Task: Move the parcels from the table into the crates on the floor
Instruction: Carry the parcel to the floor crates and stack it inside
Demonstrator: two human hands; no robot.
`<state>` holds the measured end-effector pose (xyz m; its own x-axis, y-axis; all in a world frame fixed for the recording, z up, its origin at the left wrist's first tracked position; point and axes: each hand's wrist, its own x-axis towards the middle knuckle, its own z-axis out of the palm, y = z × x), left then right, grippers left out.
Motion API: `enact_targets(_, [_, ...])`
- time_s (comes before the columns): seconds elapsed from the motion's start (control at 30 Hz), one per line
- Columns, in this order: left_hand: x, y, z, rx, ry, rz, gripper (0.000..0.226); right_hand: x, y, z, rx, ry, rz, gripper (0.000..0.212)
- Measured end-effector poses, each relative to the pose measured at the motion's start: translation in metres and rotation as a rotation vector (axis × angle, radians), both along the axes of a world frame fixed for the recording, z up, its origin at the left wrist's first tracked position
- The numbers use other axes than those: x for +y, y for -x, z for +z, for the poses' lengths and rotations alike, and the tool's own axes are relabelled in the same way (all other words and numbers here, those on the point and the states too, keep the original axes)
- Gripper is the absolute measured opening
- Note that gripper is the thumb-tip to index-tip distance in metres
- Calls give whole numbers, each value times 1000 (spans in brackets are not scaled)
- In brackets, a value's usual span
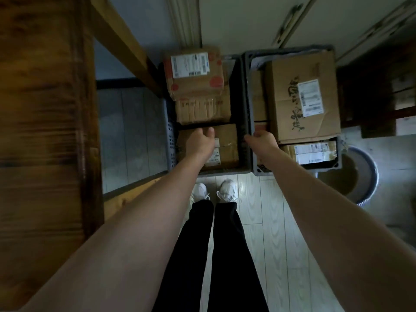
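Parcel [227, 140] in crate [171, 143] beneath left hand [200, 141], right hand [263, 141] near rim; fingers hidden, grip unclear.

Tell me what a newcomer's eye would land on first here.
Two bare arms reach down: left hand over a parcel in the left crate, right hand at the rim of the right crate. Both crates hold cardboard parcels; the large box with black handwriting dominates the right one.

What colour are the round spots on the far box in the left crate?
The spots are red, on a brown box; head view shows them.
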<state>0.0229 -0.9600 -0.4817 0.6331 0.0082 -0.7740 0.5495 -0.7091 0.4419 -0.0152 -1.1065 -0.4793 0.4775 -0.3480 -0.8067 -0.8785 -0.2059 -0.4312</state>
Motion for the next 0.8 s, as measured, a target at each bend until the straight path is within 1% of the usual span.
enact_targets(0.03, [0, 1, 11, -16, 17, 10, 53, 0, 0, 13, -29, -5, -9, 31])
enact_targets(0.13, [1, -2, 52, -36, 59, 56, 54, 1, -1, 55, -80, -31, -32, 45])
enact_targets(0.23, [4, -3, 96, -74, 119, 132, 57, 1, 0, 98, -146, -32, -54, 53])
enact_targets(0.3, [7, -3, 122, -115, 169, 185, 54, 0, 1, 123, -196, -30, -79, 59])
enact_targets(0.5, [16, -6, 204, -248, 257, 288, 46, -13, 0, 206, -348, 28, -65, 56])
enact_targets(0.73, [27, 5, 295, -421, 292, 272, 43, -17, 0, 293, -534, 50, -16, 52])
enact_targets(0.8, [31, 13, 322, -502, 313, 283, 41, -14, 2, 318, -592, 51, 25, 53])
